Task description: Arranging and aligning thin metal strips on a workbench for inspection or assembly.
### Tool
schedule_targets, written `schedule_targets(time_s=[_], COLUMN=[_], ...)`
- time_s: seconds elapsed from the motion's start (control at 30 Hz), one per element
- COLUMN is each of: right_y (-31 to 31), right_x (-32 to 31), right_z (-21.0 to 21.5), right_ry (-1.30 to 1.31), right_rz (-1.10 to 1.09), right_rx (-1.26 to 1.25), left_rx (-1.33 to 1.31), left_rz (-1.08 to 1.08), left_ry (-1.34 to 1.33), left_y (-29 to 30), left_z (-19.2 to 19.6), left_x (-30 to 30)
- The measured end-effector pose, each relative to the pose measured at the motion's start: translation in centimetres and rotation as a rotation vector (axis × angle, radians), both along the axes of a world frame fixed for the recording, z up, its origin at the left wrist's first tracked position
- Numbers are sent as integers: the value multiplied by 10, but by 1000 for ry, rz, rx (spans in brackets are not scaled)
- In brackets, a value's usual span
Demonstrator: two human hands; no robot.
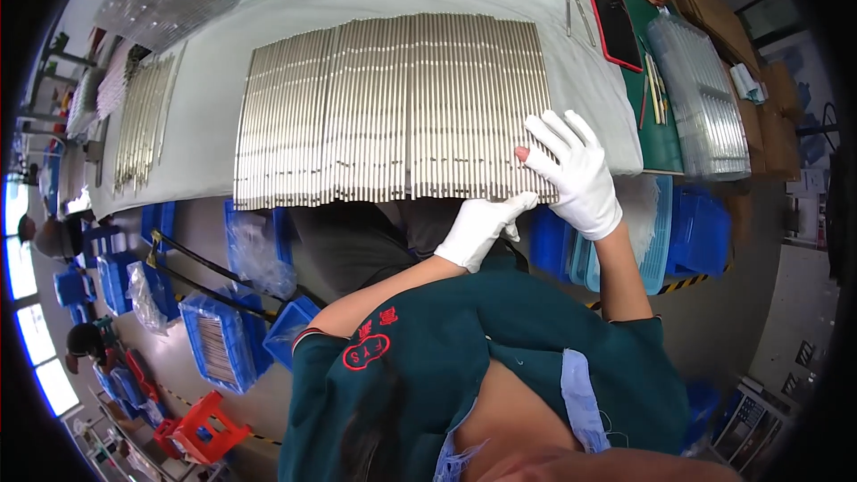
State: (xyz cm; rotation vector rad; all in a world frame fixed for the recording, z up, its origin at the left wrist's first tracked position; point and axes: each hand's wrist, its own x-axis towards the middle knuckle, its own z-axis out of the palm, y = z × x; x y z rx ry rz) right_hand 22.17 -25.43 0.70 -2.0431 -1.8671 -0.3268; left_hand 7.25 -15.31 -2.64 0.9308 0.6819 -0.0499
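While silver rods (375, 112) lie in a row on white cloth (203, 107) over the worktop (663, 150), step looks like evening their right end. Right hand (576, 174) there, fingers slightly apart; left hand (479, 230) at near edge, grip can't tell. Next move calls for light, even pressure.

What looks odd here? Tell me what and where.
The right hand: its pink thumb tip pokes bare from the white glove, while its other fingers are covered; torn or cut, I can't tell. Also, the near ends of the rods look slightly uneven.
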Motion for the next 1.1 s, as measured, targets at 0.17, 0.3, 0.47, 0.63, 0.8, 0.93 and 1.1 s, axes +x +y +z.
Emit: schedule_targets(time_s=[0.17,0.3,0.47,0.63,0.8,0.93,1.1], right_y=[1,0,0,-1,3,2,1], right_x=[-3,-4,-5,-5,-8,-7,-7], right_z=[-2,2,-4,-1,2,0,-4], right_ry=[0,13,-5,-45,-42,-68,-76], right_rz=[-6,-1,2,12,15,25,44], right_rx=[-24,-32,-23,-4,7,13,32], left_rx=[-27,-29,7,13,-6,-7,147], left_rz=[-7,-26,-69,-179,-376,-458,-555], left_ry=[-59,-100,-121,-170,-134,-128,-172], left_y=[1,2,6,6,12,21,38], left_z=[-12,-12,-17,-25,-29,-30,-38], left_x=[0,1,2,2,-5,-10,-21])
